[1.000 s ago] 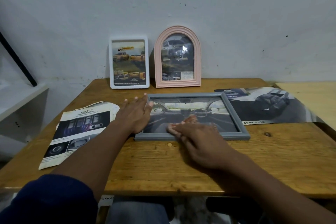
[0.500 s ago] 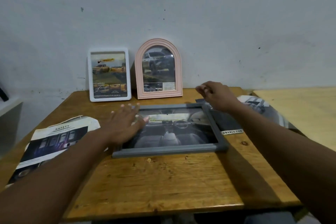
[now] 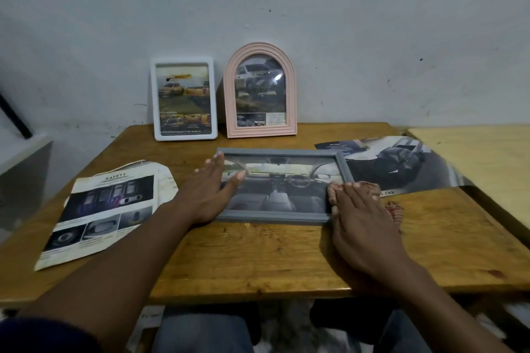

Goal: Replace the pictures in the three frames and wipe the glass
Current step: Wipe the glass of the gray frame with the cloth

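**Both hands flat on the grey frame**

Left hand point(image 3: 209, 192): palm down on the left end of the grey frame point(image 3: 284, 190), fingers straight and together, thumb lying on the glass. It's pressing and has hold of nothing.

Right hand point(image 3: 362, 213): also flat with fingers straight, tips over the frame's lower right corner. A reddish patterned scrap point(image 3: 397, 210) pokes out from under its outer side. I can't tell what it is. The fingers lie on it and aren't curled round it.

The grey frame lies face up on the wooden table point(image 3: 258, 261), with a car-interior picture inside.

Around the frame, from my feed:
- Left of it: SAFETY leaflet point(image 3: 103, 209) lying flat, not touching the frame.
- Behind it, to the left: white frame point(image 3: 183, 100) upright against the wall, car picture inside.
- Straight behind it: pink arched frame point(image 3: 261, 92), also upright and just beside the white one, car picture inside.
- Right of it: car brochure point(image 3: 401, 163) lying flat. Its edge meets the frame's right rail, but I can't tell if it runs underneath.
- Further right: paler tabletop point(image 3: 481, 157).
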### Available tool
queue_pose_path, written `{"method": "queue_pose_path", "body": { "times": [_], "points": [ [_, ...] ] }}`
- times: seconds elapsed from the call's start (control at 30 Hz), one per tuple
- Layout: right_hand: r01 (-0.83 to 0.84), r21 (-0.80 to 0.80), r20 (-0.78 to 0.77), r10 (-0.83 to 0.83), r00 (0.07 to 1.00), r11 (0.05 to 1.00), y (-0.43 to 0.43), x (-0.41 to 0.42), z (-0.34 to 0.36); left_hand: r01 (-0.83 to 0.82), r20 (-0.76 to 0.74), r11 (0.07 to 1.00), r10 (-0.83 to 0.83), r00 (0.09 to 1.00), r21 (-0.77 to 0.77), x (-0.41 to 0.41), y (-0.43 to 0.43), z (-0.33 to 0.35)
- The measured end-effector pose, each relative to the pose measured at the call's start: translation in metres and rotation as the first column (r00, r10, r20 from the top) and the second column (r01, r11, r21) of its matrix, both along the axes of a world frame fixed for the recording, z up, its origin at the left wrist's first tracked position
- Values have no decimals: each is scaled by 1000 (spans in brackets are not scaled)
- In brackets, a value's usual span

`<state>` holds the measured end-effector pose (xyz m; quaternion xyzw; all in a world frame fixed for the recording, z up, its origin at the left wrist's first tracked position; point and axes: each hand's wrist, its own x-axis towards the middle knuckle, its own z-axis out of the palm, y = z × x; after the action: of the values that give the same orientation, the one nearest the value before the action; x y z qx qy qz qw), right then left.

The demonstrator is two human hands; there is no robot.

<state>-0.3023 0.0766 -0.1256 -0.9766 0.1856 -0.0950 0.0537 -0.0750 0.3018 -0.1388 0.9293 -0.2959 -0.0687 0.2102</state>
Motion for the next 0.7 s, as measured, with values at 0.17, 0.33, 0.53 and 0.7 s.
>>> {"method": "queue_pose_path", "body": {
  "times": [0.17,0.33,0.53,0.7],
  "points": [
    [-175,70,84,169,982,982,61,15,0,-73,-32,997,72,997,-25,1,-1,-2],
    [-339,154,16,341,940,928,117,59,10,-143,-206,982,116,972,-122,-3,-6,9],
    [-436,543,456,184,871,718,80,63,45,-236,-381,897,84,921,-373,-13,-2,40],
    [-94,190,122,72,990,977,19,58,14,209,72,975,-214,974,70,-76,-7,31]
  ]
}}
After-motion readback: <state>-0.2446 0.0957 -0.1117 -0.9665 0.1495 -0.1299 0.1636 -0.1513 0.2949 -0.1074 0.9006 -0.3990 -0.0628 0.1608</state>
